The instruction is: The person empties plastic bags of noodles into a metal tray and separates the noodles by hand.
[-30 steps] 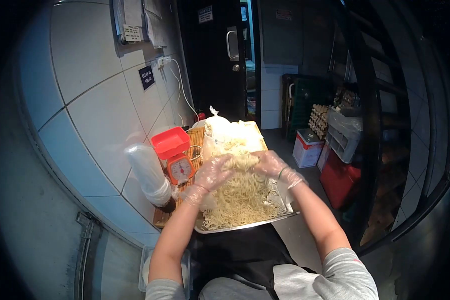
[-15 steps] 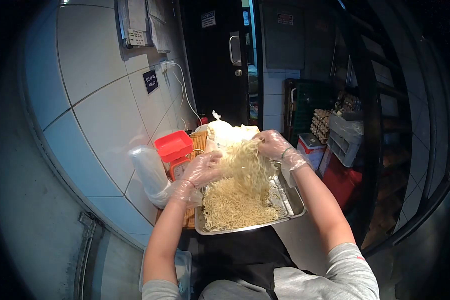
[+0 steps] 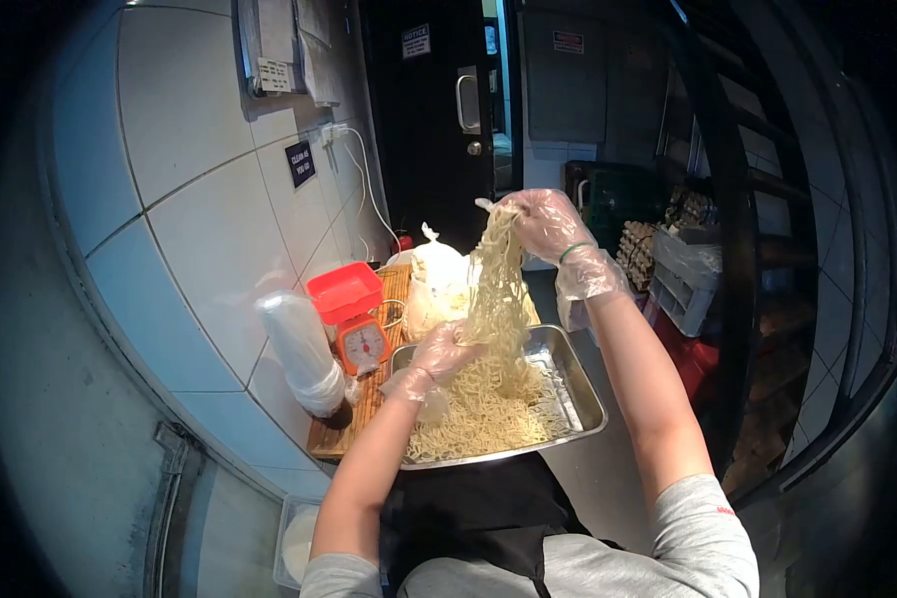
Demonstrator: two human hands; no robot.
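Note:
My right hand [image 3: 548,224], in a clear plastic glove, is closed around a bunch of noodles [image 3: 498,289] and holds it high. The strands hang down to the heap of noodles [image 3: 483,424] in a rectangular metal tray [image 3: 576,384]. Lower down, my gloved left hand [image 3: 443,357] has its fingers closed at the side of the hanging bunch; its fingertips are partly hidden among the strands. Bare metal shows along the tray's right side.
Left of the tray, an orange kitchen scale [image 3: 364,344] with a red pan [image 3: 345,291] stands on a wooden surface [image 3: 374,404]. Beside it are stacked plastic cups [image 3: 304,349]. Behind sits a tied plastic bag [image 3: 439,264]. Egg trays [image 3: 636,249] and crates [image 3: 683,294] are at right.
My right hand has risen, stretching the noodles upward into a long hanging bunch. My left hand has moved slightly right and down against the strands, uncovering the scale's dial.

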